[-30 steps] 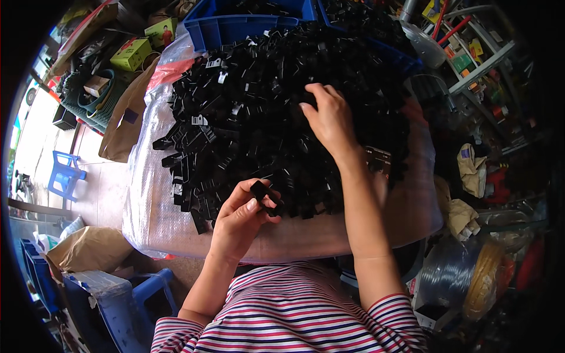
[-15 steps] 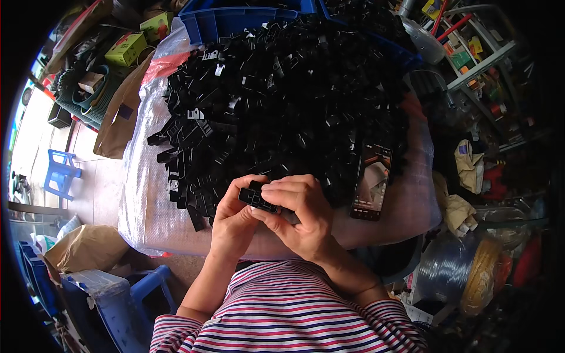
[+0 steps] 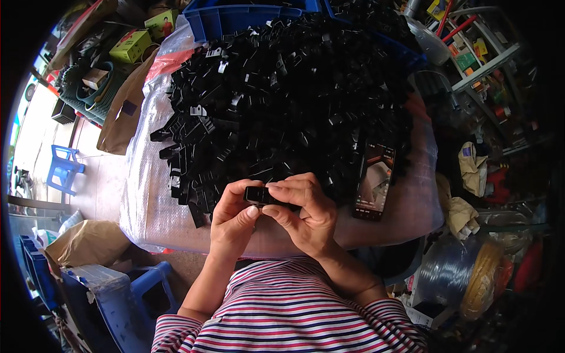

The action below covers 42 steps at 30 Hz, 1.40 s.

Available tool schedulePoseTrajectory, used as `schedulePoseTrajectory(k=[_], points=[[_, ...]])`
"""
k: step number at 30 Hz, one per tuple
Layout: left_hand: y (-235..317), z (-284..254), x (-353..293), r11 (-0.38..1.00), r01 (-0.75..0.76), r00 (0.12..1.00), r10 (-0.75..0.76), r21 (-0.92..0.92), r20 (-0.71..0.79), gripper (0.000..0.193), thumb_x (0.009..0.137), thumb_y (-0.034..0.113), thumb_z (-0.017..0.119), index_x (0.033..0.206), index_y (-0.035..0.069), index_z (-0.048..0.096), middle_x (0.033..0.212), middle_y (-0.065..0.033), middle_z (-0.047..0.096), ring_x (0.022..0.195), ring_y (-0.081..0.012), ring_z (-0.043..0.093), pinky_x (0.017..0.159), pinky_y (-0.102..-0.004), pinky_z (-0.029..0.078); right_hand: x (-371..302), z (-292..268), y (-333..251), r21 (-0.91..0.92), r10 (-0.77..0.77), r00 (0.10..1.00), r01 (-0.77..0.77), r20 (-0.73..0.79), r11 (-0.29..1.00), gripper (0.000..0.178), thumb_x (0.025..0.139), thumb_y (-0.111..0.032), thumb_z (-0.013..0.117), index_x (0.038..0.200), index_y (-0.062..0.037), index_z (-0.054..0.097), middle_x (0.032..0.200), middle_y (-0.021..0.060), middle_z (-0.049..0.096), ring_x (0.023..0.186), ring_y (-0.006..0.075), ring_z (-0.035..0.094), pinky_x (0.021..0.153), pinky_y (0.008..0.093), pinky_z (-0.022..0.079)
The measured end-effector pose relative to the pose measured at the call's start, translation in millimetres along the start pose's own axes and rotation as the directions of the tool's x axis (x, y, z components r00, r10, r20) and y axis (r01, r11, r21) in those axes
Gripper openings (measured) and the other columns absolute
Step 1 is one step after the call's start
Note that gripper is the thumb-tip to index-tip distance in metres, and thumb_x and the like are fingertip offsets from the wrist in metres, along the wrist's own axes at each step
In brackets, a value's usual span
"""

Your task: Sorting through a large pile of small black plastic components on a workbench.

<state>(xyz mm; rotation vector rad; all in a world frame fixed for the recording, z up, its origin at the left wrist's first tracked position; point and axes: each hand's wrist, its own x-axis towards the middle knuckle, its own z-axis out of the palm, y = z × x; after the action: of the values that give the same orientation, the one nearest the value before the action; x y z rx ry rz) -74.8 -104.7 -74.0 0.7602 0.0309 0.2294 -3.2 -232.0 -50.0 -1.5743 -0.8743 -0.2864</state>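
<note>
Between my two hands, near the table's front edge, is a small black plastic part (image 3: 257, 195) with a rectangular outline. My left hand (image 3: 234, 215) pinches its left end between thumb and forefinger. The right hand (image 3: 307, 210) has its fingers on the part's right side, with the thumb below. Fingertips cover much of that right end. Just beyond my hands spreads a large heap of similar black plastic parts (image 3: 282, 117), a few showing pale faces.
A lit smartphone (image 3: 374, 182) lies right of my hands, against the heap. Blue bins (image 3: 247, 19) stand at the far edge. Translucent woven sheeting (image 3: 141, 194) covers the table. A blue stool (image 3: 154, 282) is at lower left; a wire spool (image 3: 453, 273) sits at right.
The black part has turned in my fingers, from a gridded face to a smoother, narrower side. Both hands stay in nearly the same place, with the right fingers shifted slightly.
</note>
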Motion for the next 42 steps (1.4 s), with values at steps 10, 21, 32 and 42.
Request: schedulePoseTrajectory(k=[10, 21, 32, 42], points=[[5.5, 1.5, -9.5, 0.987, -0.036, 0.995, 0.051, 0.159, -0.091, 0.045, 0.090, 0.016, 0.058, 0.128, -0.004, 0.044, 0.117, -0.0108, 0.056, 0.106, -0.0167, 0.053, 0.093, -0.0261, 0.042, 1.6, 3.4, -5.4, -0.138, -0.141, 0.970, 0.169, 0.197, 0.976, 0.035, 0.070, -0.009, 0.078, 0.103, -0.0066, 0.066, 0.108, 0.0084, 0.062, 0.090, 0.0217, 0.059, 0.077, 0.0297, 0.052], [9.4, 12.9, -6.7, 0.995, -0.095, 0.995, 0.095, -0.010, -0.018, 0.040, 0.086, 0.018, 0.063, 0.121, 0.001, 0.051, 0.111, -0.0132, 0.055, 0.107, -0.0212, 0.052, 0.096, -0.0350, 0.041, -3.6, -2.2, -19.8, 0.087, 0.332, 0.871, -0.386, 0.363, 0.918, 0.031, 0.082, -0.017, 0.071, 0.104, -0.0002, 0.058, 0.092, 0.0085, 0.063, 0.084, 0.0181, 0.064, 0.075, 0.0288, 0.052], [58.0, -36.7, 4.9, 0.963, -0.178, 0.983, 0.165, -0.200, -0.080, 0.044, 0.078, 0.005, 0.062, 0.120, 0.002, 0.050, 0.098, -0.0093, 0.061, 0.053, -0.0066, 0.045, 0.045, -0.0180, 0.036, 119.0, -86.0, 84.1, -0.754, 0.083, 0.974, 0.108, 0.211, 0.648, 0.030, 0.080, -0.006, 0.065, 0.109, -0.0020, 0.059, 0.090, 0.0090, 0.060, 0.081, 0.0216, 0.056, 0.075, 0.0313, 0.047], [47.6, -34.3, -0.2, 0.405, -0.130, 0.948, 0.317, 0.905, -0.006, 0.041, 0.070, 0.007, 0.073, 0.110, 0.005, 0.065, 0.094, -0.0078, 0.060, 0.076, -0.0136, 0.057, 0.063, -0.0244, 0.046, -4.0, -36.7, -6.3, 0.357, 0.473, 0.712, -0.684, 0.519, 0.636, 0.027, 0.095, -0.017, 0.051, 0.110, 0.0043, 0.058, 0.101, 0.0054, 0.052, 0.073, 0.0097, 0.056, 0.066, 0.0240, 0.050]])
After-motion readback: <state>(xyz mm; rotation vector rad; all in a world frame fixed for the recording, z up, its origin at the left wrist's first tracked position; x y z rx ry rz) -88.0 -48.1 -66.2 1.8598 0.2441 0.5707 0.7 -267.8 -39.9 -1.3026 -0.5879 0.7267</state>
